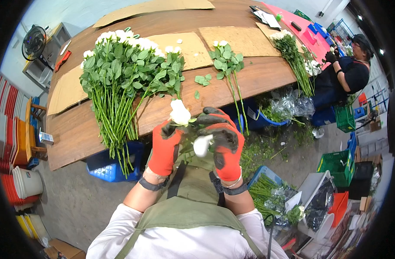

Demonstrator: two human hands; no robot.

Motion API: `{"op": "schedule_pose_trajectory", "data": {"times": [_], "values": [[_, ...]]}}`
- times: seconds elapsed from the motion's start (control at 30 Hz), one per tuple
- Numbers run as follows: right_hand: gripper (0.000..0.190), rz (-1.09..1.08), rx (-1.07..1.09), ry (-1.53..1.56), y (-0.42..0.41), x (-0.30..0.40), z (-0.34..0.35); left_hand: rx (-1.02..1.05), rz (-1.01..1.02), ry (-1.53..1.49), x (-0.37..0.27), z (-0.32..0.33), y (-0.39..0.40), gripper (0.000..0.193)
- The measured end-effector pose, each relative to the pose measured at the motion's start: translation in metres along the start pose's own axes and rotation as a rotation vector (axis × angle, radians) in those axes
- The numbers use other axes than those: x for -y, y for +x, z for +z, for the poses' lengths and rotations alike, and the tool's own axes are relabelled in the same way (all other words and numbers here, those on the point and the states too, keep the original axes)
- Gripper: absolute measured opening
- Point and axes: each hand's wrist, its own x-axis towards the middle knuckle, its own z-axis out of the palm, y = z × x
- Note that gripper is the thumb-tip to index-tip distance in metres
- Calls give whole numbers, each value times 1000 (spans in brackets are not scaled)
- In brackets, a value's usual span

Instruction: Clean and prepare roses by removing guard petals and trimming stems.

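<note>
My left hand (166,142), in a red glove with dark palm and fingertips, is closed around the stem area just below a white rose (180,113). A second white rose (202,145), blurred, is beside my right hand (221,140), gloved alike, its fingers curled; whether they grip it is unclear. Stems and leaves between the hands are partly hidden. Beyond my left hand, a large pile of white roses (119,71) lies with stems over the wooden table's (171,110) near edge. A few white roses (229,63) lie apart, beyond my right hand.
Cardboard sheets (236,40) lie on the table. Another rose bunch (293,58) rests at the right, near a co-worker (349,68). Below the table edge are a blue container (119,165) and a blue bin (265,119). Cut stems (265,194) and a green crate (336,166) are at lower right.
</note>
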Motion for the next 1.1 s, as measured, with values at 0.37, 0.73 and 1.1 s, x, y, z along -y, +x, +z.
{"op": "schedule_pose_trajectory", "data": {"times": [0.37,0.73,1.1], "values": [[58,195,169,80,27,24,-2,184,-95,225,16,-26,-6,52],[45,379,-96,222,18,21,16,215,-15,110,-1,7,-3,33],[38,293,-301,344,1,-13,19,165,-54,-29,3,15,-7,36]]}}
